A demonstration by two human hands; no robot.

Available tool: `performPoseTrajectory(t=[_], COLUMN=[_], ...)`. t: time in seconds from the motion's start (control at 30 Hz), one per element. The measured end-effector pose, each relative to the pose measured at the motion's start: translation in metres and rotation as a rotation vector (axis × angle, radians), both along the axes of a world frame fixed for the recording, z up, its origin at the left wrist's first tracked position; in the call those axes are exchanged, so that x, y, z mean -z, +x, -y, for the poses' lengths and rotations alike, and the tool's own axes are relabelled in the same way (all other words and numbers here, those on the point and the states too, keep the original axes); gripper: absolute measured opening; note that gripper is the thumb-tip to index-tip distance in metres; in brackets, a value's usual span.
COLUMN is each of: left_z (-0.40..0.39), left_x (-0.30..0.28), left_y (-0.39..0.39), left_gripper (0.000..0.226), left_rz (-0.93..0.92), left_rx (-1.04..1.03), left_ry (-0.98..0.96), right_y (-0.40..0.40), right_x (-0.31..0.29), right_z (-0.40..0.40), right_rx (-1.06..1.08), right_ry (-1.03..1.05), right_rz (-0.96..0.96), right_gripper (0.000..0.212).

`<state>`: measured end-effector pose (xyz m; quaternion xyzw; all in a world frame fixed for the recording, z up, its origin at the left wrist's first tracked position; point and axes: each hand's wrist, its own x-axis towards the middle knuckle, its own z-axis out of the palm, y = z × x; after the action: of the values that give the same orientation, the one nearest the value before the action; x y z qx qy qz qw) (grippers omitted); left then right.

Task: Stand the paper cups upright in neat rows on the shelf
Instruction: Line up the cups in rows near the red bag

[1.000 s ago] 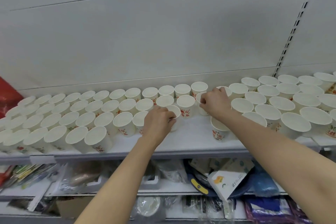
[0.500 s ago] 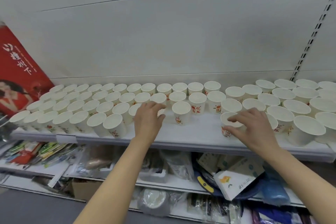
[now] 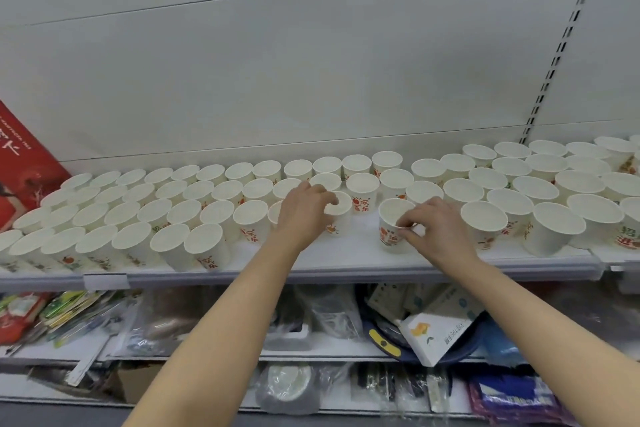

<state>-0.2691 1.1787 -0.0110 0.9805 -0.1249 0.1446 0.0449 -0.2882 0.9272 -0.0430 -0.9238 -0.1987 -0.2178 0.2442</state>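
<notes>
Landmark is the bare gap [image 3: 363,236] in the shelf's [image 3: 311,274] front row. I have one cup on each side of it, both upright, long axis vertical, mouths up. Left hand [image 3: 303,215] sits on the left edge of the gap, fingers curled over the rim of the left cup [image 3: 341,215], thumb side hidden, so grip looks like a rim pinch but I can't confirm the thumb. Right hand [image 3: 434,229] is on the right edge of the gap, fingertips [image 3: 403,224] pinching the near rim of the right cup [image 3: 393,225], which stands alone just off the packed cup rows [image 3: 138,218] further right. Each cup lies directly under its own hand, away from me, so neither arm needs to cross. My read: next move is sliding both cups inward or back to close the gap and line them with the rows. Risk: thin paper rim, pinch may dent it or tip the cup.
</notes>
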Motion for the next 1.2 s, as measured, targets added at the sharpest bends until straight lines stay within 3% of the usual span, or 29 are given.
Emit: performPoseTrajectory(t=[0.07, 0.23, 0.47, 0.73, 1.2], left_z=[0.002, -0.015, -0.026, -0.033, -0.033], left_x=[0.000, 0.006, 0.013, 0.012, 0.021], left_y=[0.007, 0.006, -0.002, 0.009, 0.006], left_gripper=[0.017, 0.017, 0.032, 0.013, 0.015], left_rz=[-0.055, -0.025, 0.000, -0.006, 0.032], left_rx=[0.018, 0.009, 0.046, 0.074, 0.023], left_ry=[0.069, 0.120, -0.100, -0.084, -0.146], right_y=[0.005, 0.012, 0.021, 0.026, 0.028], right_x=[-0.002, 0.001, 0.007, 0.017, 0.028], right_z=[-0.011, -0.031, -0.068, -0.065, -0.068], right_rx=[0.025, 0.069, 0.008, -0.003, 0.072], right_ry=[0.048, 0.045, -0.008, 0.078, 0.133], right_rz=[-0.053, -0.064, -0.011, -0.012, 0.029], right_gripper=[0.008, 0.004, 0.005, 0.018, 0.010])
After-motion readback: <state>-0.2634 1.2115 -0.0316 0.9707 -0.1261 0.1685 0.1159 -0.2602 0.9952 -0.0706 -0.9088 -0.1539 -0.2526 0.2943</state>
